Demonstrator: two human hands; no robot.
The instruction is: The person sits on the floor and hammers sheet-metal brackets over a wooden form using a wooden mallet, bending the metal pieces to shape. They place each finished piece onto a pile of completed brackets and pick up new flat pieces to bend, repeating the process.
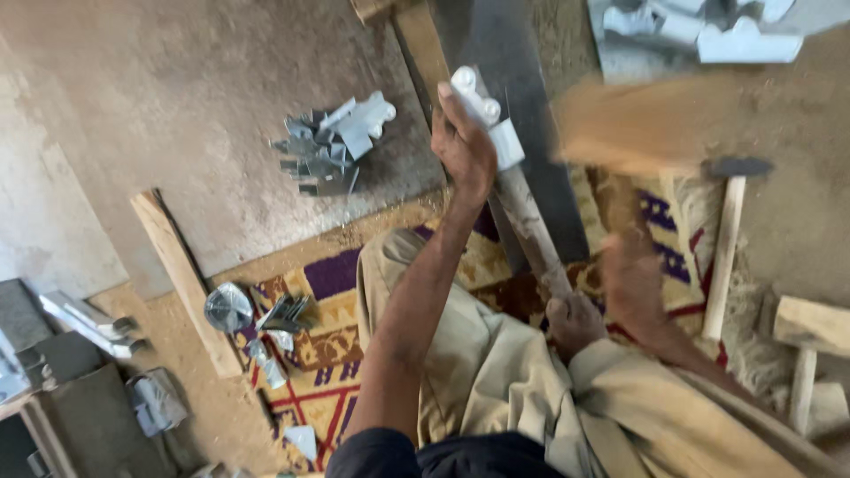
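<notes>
Two bare hands (462, 146) work above one patterned purple-and-yellow rug (323, 345); two wooden-handled hammers (724, 239) lie at right, one pale wooden plank (184, 281) at left, one heap of grey sheet-metal brackets (329, 146) beyond.

Surroundings: concrete floor and patterned rug

A pile of cut metal pieces (332, 146) lay on the concrete floor (177, 97); a wooden plank (181, 279) rested beside the patterned rug (323, 350). A spare hammer (728, 239) lay near a wooden mallet (810, 350).
</notes>
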